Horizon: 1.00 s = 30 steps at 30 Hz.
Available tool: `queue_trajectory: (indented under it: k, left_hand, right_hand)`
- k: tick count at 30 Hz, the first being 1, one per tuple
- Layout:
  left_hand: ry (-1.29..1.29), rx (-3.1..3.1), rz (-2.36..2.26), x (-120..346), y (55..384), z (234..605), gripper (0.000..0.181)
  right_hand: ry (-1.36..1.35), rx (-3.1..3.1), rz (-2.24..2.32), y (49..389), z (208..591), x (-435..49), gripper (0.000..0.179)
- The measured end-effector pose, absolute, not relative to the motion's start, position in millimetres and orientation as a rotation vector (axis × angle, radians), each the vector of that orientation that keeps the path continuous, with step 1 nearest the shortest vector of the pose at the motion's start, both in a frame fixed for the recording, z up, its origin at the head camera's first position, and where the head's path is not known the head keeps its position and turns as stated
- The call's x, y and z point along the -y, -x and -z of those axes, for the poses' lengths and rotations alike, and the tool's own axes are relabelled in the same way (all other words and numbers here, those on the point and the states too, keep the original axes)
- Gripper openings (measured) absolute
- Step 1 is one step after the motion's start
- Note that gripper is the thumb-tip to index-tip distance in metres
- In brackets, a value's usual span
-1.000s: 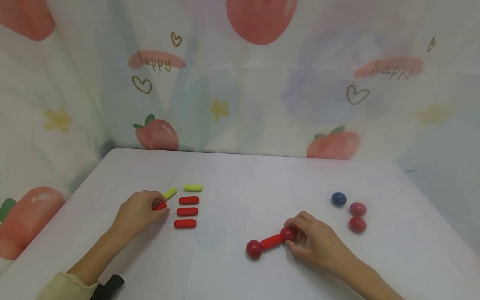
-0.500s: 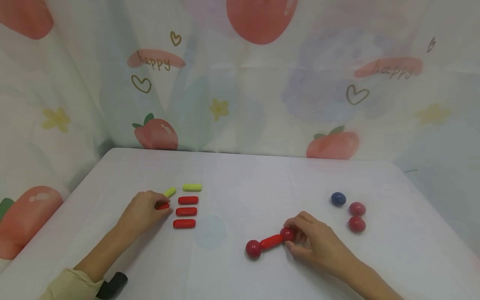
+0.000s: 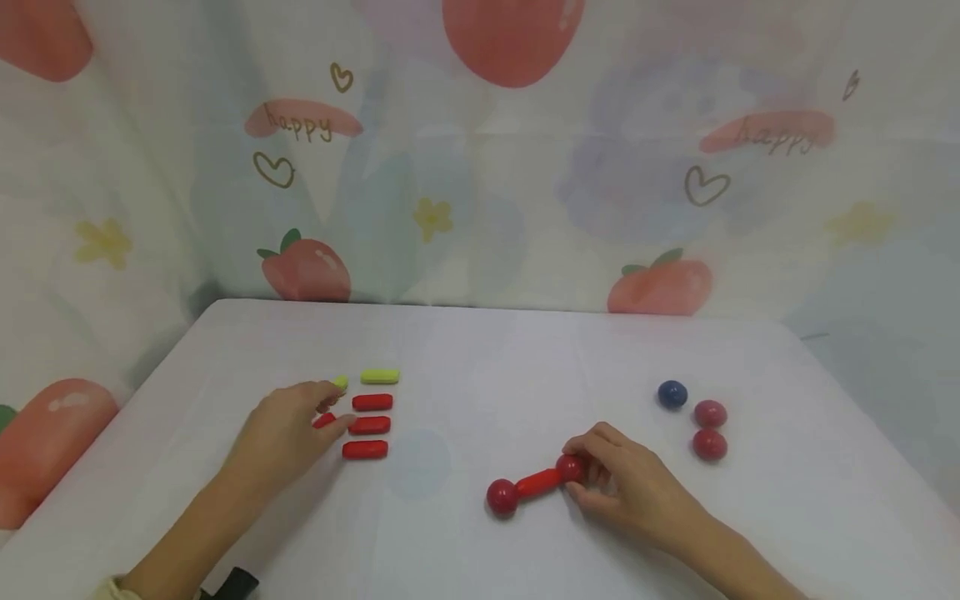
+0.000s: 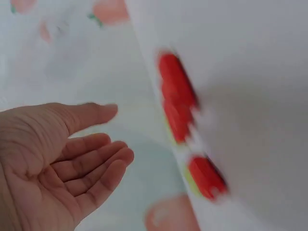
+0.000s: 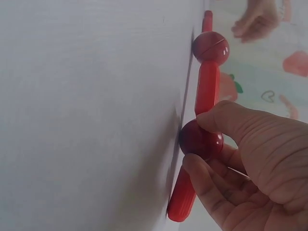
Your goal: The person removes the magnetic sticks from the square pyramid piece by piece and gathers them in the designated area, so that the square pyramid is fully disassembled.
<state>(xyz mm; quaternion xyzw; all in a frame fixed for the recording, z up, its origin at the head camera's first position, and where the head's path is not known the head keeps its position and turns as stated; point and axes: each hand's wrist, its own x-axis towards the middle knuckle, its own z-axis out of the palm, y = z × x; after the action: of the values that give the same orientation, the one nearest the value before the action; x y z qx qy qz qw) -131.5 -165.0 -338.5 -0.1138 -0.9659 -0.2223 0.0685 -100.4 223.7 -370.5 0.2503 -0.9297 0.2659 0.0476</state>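
My right hand (image 3: 630, 483) pinches a dark red ball (image 5: 195, 139) between thumb and forefinger. A red stick (image 3: 538, 482) joins it to a second dark red ball (image 3: 502, 497), resting on the white table. In the right wrist view another red stick (image 5: 182, 197) runs out past the pinched ball; my hand hides it from the head view. My left hand (image 3: 288, 429) hovers at the left with thumb and fingers apart, nothing between them in the left wrist view. By its thumb lies a red stick (image 3: 324, 421), partly covered. Three red sticks (image 3: 365, 450) lie in a column beside it.
Two yellow-green sticks (image 3: 380, 377) lie behind the red ones, one mostly covered by my left hand. Right of my right hand are a blue ball (image 3: 672, 395) and two pinkish-red balls (image 3: 709, 444). A patterned cloth (image 3: 465, 192) hangs behind the table (image 3: 525, 358).
My left hand has shifted slightly right and its thumb and fingers have spread, away from the red stick they were at. My right hand still holds the ball in place.
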Motion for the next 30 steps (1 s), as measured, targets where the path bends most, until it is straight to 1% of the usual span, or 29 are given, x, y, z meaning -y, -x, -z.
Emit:
queue_trajectory:
  k: [4,7,10,12,16,21,25,30]
  left_hand:
    - [0.562,2.946,0.821,119.5,115.5,330.9,0.042]
    - [0.701,3.093,0.914,92.8,109.2,337.4,0.053]
    - [0.849,3.18,0.886,76.2,105.4,349.8,0.06]
    - [0.955,3.153,0.815,67.9,103.6,357.6,0.058]
    - [1.083,3.063,0.751,54.8,102.9,365.9,0.044]
    - [1.073,3.044,0.932,53.7,103.6,366.8,0.033]
    - [1.088,2.882,1.236,58.2,104.3,363.2,0.03]
    - [1.148,2.586,1.531,54.4,107.1,361.5,0.037]
  right_hand:
    - [-0.75,2.851,-0.789,98.7,368.8,-221.9,0.036]
    - [-0.746,2.862,-0.816,97.6,369.5,-218.1,0.035]
    - [-0.734,2.871,-0.833,96.6,370.3,-213.4,0.035]
    - [-0.719,2.88,-0.826,95.9,370.5,-211.6,0.035]
    - [-0.701,2.88,-0.828,94.6,371.0,-211.1,0.035]
    - [-0.74,2.835,-0.861,94.5,373.9,-209.2,0.034]
    - [-0.785,2.812,-0.914,95.2,375.8,-207.0,0.034]
    - [-0.928,2.719,-1.081,96.0,380.0,-201.2,0.03]
